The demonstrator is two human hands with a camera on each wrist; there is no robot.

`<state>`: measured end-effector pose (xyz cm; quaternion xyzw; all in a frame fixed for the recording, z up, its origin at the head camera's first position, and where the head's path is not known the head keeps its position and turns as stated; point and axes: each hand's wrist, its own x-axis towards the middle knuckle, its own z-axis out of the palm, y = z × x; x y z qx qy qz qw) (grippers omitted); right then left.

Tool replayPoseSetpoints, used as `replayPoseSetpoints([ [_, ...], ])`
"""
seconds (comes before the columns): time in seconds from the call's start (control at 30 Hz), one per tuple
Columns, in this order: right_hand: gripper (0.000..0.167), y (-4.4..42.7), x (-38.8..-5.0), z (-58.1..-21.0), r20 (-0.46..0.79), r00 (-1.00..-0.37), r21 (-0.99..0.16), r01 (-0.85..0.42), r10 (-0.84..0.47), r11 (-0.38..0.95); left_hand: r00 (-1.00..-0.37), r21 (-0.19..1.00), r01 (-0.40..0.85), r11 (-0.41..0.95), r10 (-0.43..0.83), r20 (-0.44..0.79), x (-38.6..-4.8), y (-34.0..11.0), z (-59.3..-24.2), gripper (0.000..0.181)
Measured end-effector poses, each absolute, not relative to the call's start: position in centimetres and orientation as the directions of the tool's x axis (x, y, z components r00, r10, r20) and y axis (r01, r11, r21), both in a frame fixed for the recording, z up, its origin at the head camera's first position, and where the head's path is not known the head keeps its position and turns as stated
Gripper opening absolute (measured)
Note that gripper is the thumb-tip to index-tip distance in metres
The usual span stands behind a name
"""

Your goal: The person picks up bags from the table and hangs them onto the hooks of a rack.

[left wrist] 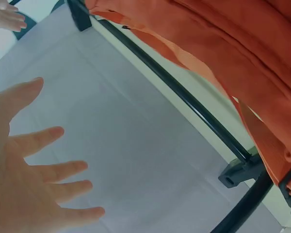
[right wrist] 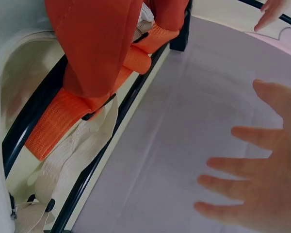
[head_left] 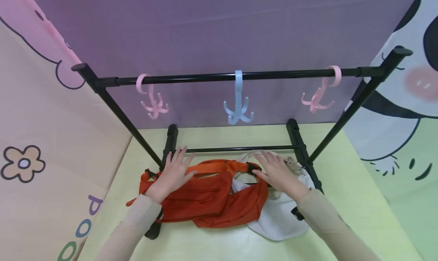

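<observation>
Head view: left hand [head_left: 172, 174] and right hand [head_left: 278, 171] are hovering spread near a red-orange sling bag [head_left: 202, 200]. It is looking soft, light, best gripped by its strap [head_left: 215, 166].

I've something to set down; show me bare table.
Bare: the table between the rack and right wall, plus a strip between lower bar and back wall. Crowded around the rack's base: red bag, white bag, left hand, right hand.
</observation>
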<state>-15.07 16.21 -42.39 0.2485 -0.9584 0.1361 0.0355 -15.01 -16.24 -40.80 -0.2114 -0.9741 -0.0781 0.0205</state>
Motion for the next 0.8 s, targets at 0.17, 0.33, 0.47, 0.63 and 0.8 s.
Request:
replayPoseSetpoints([
  [0.17, 0.047, 15.2, -16.3, -42.5, 0.123, -0.825, -0.217, -0.565, -0.552, 0.796, -0.89, 0.124, 0.455, 0.882, 0.452, 0.052, -15.6, -16.6, -41.0, 0.051],
  [0.33, 0.047, 13.8, -17.5, -42.3, 0.025, -0.805, -0.19, -0.586, -0.593, 0.788, -0.869, 0.126, 0.494, 0.86, 0.494, 0.034, -16.2, -17.0, -41.4, 0.049],
  [0.47, 0.047, 12.8, -18.7, -42.2, -0.075, -0.794, -0.211, -0.578, -0.603, 0.788, -0.856, 0.179, 0.509, 0.842, 0.518, 0.001, -16.9, -17.3, -41.8, 0.047],
  [0.63, 0.042, 11.5, -20.0, -42.5, -0.162, -0.77, -0.292, -0.56, -0.617, 0.775, -0.858, 0.288, 0.481, 0.828, 0.512, -0.04, -17.7, -17.7, -42.3, 0.044],
  [0.8, 0.04, 10.2, -21.1, -43.0, -0.246, -0.751, -0.301, -0.542, -0.613, 0.785, -0.865, 0.303, 0.447, 0.841, 0.494, -0.094, -18.3, -17.9, -42.7, 0.042],
])
